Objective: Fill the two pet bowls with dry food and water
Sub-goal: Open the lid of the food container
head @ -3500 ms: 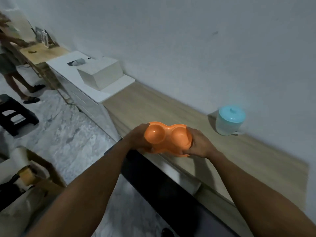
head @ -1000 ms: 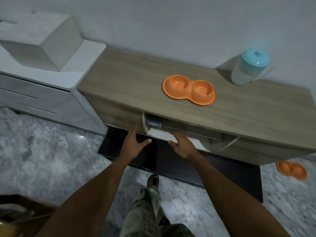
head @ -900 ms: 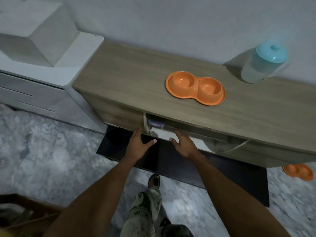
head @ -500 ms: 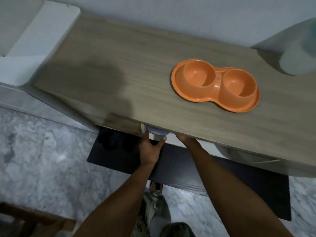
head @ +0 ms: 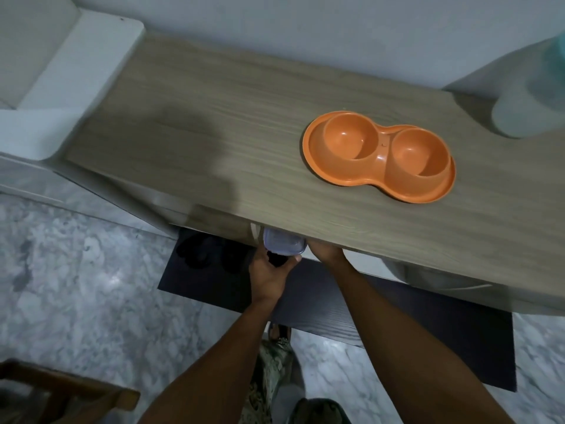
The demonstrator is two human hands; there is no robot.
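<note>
Nearest: both forearms reach forward to the near edge of the tabletop (head: 214, 117).

Left hand (head: 269, 275) sits just below that edge. Its thumb and fingers curl round the dark lower part of a tub (head: 284, 244) with a pale bluish lid. The grip comes from below and the side, probably so the tub can be drawn out level from the space under the top.

Right hand (head: 325, 254) is just right of the tub. Its fingers go under the overhang and are hidden, so I cannot tell whether they grip anything. It may be steadying the tub.

Tub contents not visible; presumably the dry food.

Farther: bowls (head: 379, 154), one orange twin moulding, lie flat on the tabletop right of centre. Both wells are empty and face up, ready for filling.

Far right, by the wall: jug (head: 532, 108), blurred, teal lid. It stands near the bowls but apart, and is the probable water source.
</note>
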